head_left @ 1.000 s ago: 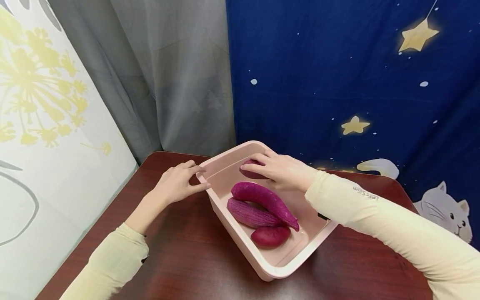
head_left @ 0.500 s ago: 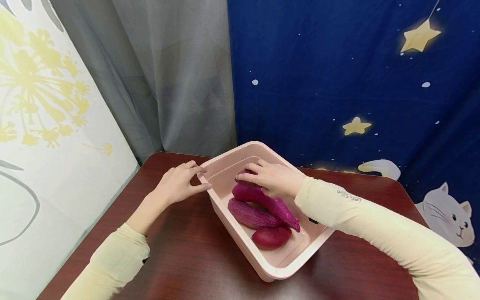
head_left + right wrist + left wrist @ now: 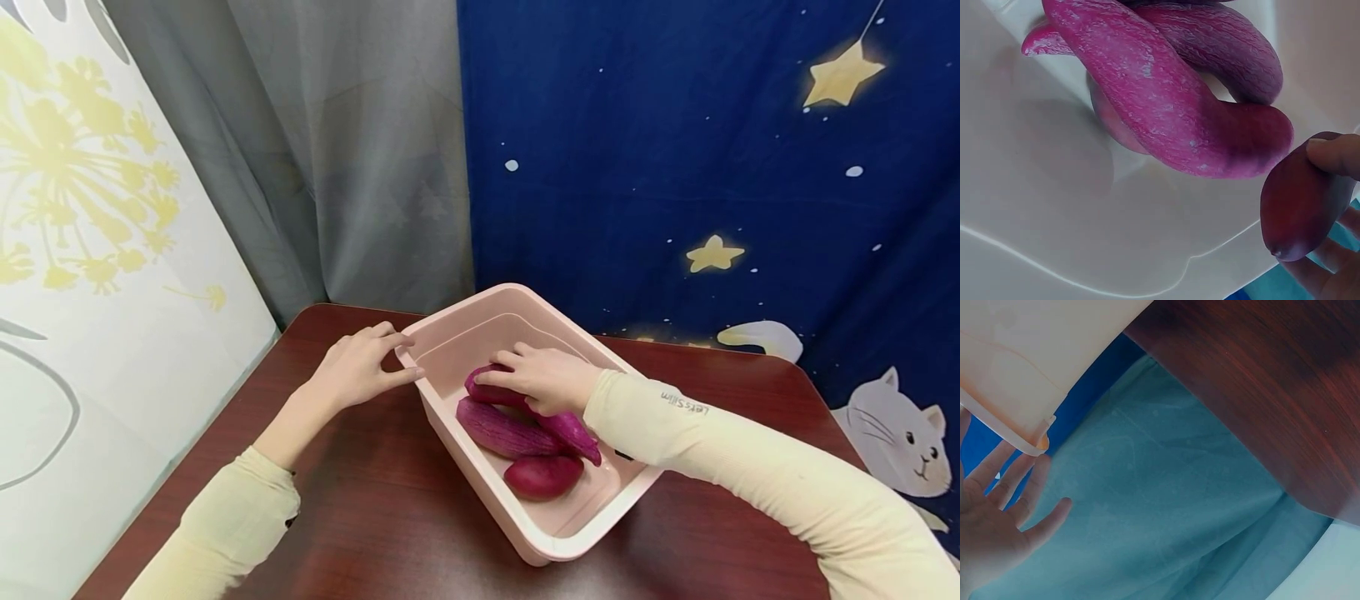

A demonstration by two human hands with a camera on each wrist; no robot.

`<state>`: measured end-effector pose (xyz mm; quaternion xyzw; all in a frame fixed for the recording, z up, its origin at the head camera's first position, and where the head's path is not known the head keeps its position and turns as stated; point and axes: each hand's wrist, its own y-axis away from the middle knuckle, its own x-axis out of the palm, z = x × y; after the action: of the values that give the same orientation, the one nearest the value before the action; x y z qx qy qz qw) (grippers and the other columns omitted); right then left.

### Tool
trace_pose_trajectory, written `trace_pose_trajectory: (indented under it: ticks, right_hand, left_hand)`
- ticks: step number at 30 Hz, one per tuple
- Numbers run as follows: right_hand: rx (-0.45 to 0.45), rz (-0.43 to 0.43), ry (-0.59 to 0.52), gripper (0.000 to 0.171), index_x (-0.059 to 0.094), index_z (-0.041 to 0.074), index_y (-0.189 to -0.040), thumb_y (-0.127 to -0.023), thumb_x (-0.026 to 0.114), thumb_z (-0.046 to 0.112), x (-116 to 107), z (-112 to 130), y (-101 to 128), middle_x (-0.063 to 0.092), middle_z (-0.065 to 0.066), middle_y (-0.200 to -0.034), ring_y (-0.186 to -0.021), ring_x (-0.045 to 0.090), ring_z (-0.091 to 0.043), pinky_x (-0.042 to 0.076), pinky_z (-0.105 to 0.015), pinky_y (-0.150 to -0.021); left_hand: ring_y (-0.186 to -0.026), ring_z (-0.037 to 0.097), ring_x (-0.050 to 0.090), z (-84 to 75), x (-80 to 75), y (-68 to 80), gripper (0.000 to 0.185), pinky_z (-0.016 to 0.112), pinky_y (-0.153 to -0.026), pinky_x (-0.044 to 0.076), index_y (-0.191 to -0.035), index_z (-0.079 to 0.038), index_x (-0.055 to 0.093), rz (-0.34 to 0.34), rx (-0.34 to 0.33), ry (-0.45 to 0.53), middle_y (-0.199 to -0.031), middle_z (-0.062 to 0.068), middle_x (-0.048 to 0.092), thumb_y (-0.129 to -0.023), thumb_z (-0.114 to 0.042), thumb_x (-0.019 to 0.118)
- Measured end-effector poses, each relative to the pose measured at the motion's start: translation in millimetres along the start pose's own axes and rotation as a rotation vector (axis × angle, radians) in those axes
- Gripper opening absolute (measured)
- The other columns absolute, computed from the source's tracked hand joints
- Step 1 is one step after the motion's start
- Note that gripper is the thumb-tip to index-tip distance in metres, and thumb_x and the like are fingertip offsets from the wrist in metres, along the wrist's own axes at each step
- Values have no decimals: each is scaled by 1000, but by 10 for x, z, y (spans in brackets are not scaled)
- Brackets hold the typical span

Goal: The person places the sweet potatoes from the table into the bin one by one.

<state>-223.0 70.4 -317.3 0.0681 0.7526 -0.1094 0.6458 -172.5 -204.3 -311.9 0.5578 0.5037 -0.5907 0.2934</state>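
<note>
In my right hand (image 3: 543, 375) I hold a small, smooth, reddish-purple oval sweet potato (image 3: 1300, 197), gripped between thumb and fingers low inside the pink bin (image 3: 558, 546). From the head view my hand hides most of it. Under or beside the hand lies a long curved magenta sweet potato (image 3: 1160, 100). A wrinkled purple sweet potato (image 3: 506, 429) lies along it, and a small red oval one (image 3: 543, 477) sits toward the near end. My left hand (image 3: 356, 367) touches the bin's left rim near the far corner with spread, fairly straight fingers.
The bin stands on a dark reddish-brown table (image 3: 360, 500). Behind the table hang a grey curtain (image 3: 375, 167) and a blue curtain (image 3: 600, 167) with stars. A white patterned panel (image 3: 112, 250) stands at the left.
My right hand has moved down and slightly nearer inside the bin with the oval sweet potato, now over the long curved one. The left hand stays at the rim.
</note>
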Motion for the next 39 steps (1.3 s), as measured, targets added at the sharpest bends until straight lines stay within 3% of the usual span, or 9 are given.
trace_pose_trajectory:
  ticks: [8,15,24,35,39]
  right_hand:
    - [-37,67,21,62,50,21,-123,-66,70,6,59,59,0,48,-5,-112,-86,44,-21,44,-29,-62]
    - [-33,133,33,64,49,22,-123,-65,72,8,160,100,13,47,-4,-114,-96,44,-23,47,-29,-62]
    - [-41,161,77,65,50,25,-122,-63,73,10,227,127,-7,49,-4,-107,-95,45,-22,47,-29,-61]
    - [-21,233,45,64,51,24,-121,-63,77,19,155,134,-4,49,-2,-107,-99,44,-19,47,-28,-69]
    - [-23,214,-1,61,52,20,-121,-65,76,23,82,118,-9,50,-2,-109,-97,45,-19,45,-29,-73]
  left_hand:
    - [-81,21,52,2,-2,-3,51,41,-66,42,-108,-13,63,-6,2,-1,-93,4,54,-74,-52,62]
    - [-80,21,52,-12,-7,-2,51,41,-65,42,-107,-13,64,-9,2,0,-92,3,54,-74,-52,62]
    - [-79,21,52,-16,-9,1,51,40,-64,42,-107,-13,64,-13,2,-4,-91,2,53,-74,-52,62]
    - [-78,21,52,-14,-6,8,51,40,-63,43,-107,-14,64,-16,7,-2,-90,2,53,-74,-52,62]
    - [-79,21,52,-9,-1,10,51,40,-63,43,-107,-14,64,-15,6,-4,-91,3,54,-74,-52,62]
